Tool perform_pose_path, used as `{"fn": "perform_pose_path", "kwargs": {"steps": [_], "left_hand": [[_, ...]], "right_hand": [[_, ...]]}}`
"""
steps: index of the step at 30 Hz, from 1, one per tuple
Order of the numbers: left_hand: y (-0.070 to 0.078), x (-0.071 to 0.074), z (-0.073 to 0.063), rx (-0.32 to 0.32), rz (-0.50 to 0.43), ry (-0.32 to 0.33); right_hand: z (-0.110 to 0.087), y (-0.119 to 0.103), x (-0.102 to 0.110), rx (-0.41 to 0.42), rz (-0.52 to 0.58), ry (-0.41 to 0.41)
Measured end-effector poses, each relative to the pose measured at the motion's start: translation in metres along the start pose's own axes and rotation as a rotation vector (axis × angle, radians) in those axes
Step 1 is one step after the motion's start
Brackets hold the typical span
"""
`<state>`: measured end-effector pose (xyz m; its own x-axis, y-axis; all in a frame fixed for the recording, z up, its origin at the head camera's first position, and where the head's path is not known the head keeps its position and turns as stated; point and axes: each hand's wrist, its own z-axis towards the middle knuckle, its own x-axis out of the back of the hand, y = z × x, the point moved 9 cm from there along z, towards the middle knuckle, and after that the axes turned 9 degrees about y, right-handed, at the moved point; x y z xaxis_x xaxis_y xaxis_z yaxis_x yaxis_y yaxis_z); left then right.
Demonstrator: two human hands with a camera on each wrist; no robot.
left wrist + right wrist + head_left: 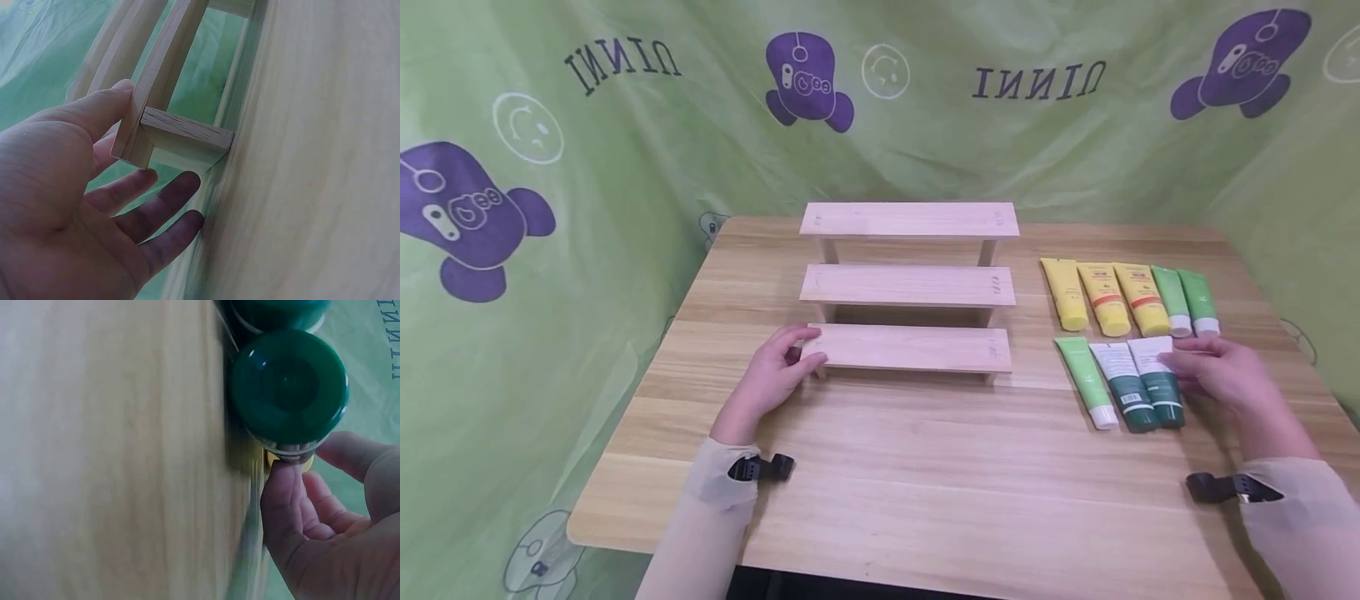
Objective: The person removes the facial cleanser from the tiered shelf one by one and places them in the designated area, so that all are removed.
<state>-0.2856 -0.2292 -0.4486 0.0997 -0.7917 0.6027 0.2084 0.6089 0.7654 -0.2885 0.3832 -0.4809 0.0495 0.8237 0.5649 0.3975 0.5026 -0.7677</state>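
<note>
A pale wooden three-step display stand [910,286] stands on the table. My left hand [778,371] holds the left end of its lowest step; in the left wrist view the thumb [115,103] lies against the board and the lower fingers are spread below. To the right, my right hand [1228,375] grips the edge of the rightmost white and dark green squeeze tube [1159,379], thumb on top. In the right wrist view its round green cap [287,387] faces the camera. Beside it lie a matching tube [1123,387] and a light green tube [1087,383].
Behind the front row lies another row: three yellow tubes [1105,298] and two small green tubes [1198,302] with white caps. The wooden table [925,483] is surrounded by a green printed curtain [910,158] at the back and sides.
</note>
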Motion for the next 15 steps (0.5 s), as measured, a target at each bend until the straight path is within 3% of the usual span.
{"fn": "perform_pose_path", "kwargs": {"steps": [6,9,12,15], "left_hand": [[-0.005,-0.001,0.0,0.014,-0.014,-0.007],[-0.003,0.004,-0.001,0.011,0.034,-0.016],[0.005,0.015,-0.001,-0.011,0.121,-0.013],[0.017,0.029,0.002,-0.047,0.177,0.012]], "right_hand": [[-0.007,0.001,0.003,-0.014,0.033,0.005],[-0.017,-0.009,0.007,0.006,0.008,0.043],[-0.03,-0.035,0.008,0.088,-0.084,0.095],[-0.045,-0.072,-0.001,0.231,-0.17,0.147]]}}
